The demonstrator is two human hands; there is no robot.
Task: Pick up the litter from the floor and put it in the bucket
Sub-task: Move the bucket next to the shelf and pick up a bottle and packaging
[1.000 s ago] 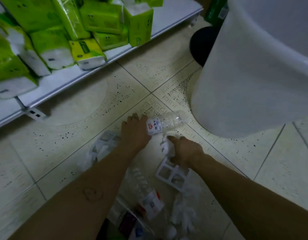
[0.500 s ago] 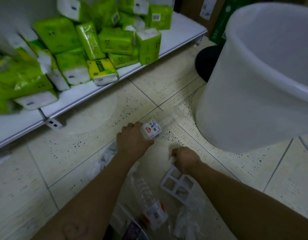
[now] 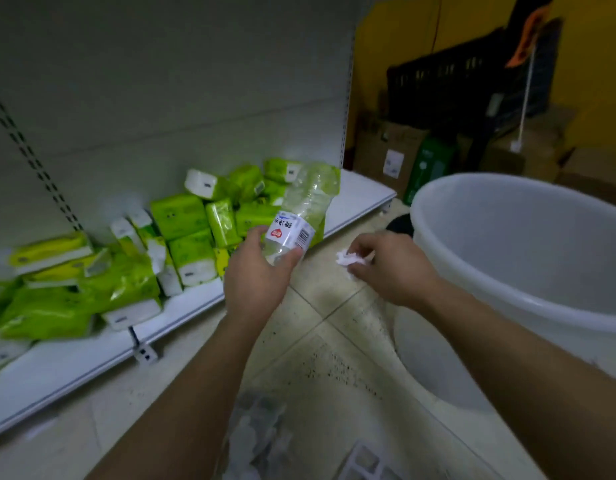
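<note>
My left hand (image 3: pixel 256 277) grips a clear plastic bottle (image 3: pixel 305 209) with a white label, raised off the floor and pointing up and right. My right hand (image 3: pixel 389 268) is closed on a crumpled white tissue (image 3: pixel 348 259), held just left of the rim of the big white bucket (image 3: pixel 528 244). Both hands are in the air above the tiled floor. More litter lies on the floor below my arms: clear crumpled plastic (image 3: pixel 256 441) and a white plastic tray piece (image 3: pixel 365 462).
A low white shelf (image 3: pixel 74 362) on the left carries several green and yellow tissue packs (image 3: pixel 182 216). Cardboard boxes (image 3: pixel 389 150) and a dark crate (image 3: pixel 448 88) stand behind the bucket by a yellow wall.
Both hands rose from the floor, the left lifting the bottle, the right lifting the tissue toward the bucket. My view tilted up, showing the shelf back and the bucket's opening.
</note>
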